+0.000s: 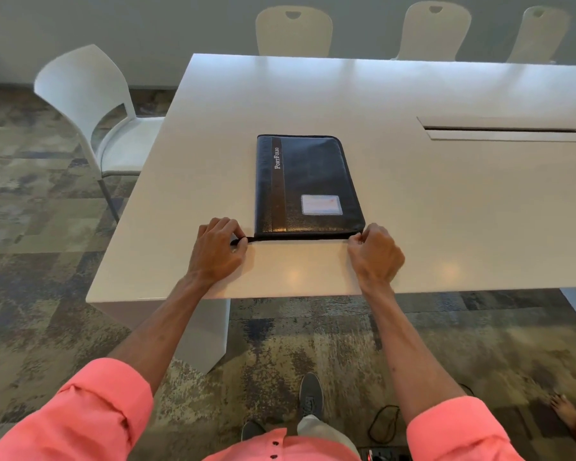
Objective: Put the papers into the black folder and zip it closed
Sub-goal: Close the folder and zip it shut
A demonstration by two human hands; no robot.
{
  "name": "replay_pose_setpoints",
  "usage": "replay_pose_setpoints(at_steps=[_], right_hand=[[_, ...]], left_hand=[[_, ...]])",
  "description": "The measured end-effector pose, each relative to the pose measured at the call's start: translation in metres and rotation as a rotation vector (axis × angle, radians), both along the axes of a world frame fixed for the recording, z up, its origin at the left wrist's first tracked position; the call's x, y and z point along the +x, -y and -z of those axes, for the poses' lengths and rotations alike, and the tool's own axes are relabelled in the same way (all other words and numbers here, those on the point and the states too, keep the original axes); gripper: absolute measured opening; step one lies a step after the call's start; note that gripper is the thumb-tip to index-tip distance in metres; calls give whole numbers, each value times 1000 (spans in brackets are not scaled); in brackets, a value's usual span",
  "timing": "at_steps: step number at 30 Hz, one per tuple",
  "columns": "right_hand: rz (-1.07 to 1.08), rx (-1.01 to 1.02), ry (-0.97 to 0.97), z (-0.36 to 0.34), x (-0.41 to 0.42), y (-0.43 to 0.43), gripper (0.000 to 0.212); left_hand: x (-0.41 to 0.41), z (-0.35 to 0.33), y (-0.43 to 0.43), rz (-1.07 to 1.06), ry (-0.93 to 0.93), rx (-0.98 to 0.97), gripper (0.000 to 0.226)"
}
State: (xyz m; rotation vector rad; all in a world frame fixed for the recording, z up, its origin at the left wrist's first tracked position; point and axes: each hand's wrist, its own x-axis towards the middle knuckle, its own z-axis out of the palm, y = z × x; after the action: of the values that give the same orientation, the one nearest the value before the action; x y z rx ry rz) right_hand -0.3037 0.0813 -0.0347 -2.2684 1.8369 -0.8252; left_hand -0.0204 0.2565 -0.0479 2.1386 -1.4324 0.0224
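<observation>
Fingers (241, 239) of my left hand (218, 249) pinch the zipper tail; right hand (374, 251) pinches the black folder's (308, 184) near corner, zip edge running crosswise between them.

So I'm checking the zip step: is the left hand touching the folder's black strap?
Touching. The head view shows the left hand pinching the black strap that sticks out from the folder.

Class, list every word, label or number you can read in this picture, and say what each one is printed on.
"PortFolio": printed in pale capitals, running lengthwise, on the glossy strip of the black folder.
Card in the clear window pocket on the folder's cover: marks too blurred to read.
Nothing else readable on the table, chairs or floor.
</observation>
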Motion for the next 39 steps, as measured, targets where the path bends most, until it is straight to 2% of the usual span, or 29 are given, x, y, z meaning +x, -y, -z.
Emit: replay_pose_setpoints(at_steps=[4, 9, 13, 20, 28, 33, 39], right_hand=[[-92, 12, -2, 1, -8, 9, 13], [-186, 48, 8, 4, -20, 15, 14], [-213, 58, 17, 2, -25, 18, 12], [-236, 75, 56, 7, -30, 24, 11], [-265, 18, 3, 9, -34, 27, 16], [-231, -15, -14, 3, -35, 40, 17], [-244, 13, 5, 2, -28, 64, 15]], left_hand=[[-5, 1, 3, -8, 12, -17, 10], [-27, -7, 24, 62, 65, -82, 48], [-62, -17, 63, 243, 143, -73, 58], [-117, -16, 125, 371, 228, 154, 87], [-138, -6, 150, 386, 282, 263, 73], [-139, 2, 147, 370, 393, 203, 63], [-136, 11, 143, 368, 400, 158, 65]])
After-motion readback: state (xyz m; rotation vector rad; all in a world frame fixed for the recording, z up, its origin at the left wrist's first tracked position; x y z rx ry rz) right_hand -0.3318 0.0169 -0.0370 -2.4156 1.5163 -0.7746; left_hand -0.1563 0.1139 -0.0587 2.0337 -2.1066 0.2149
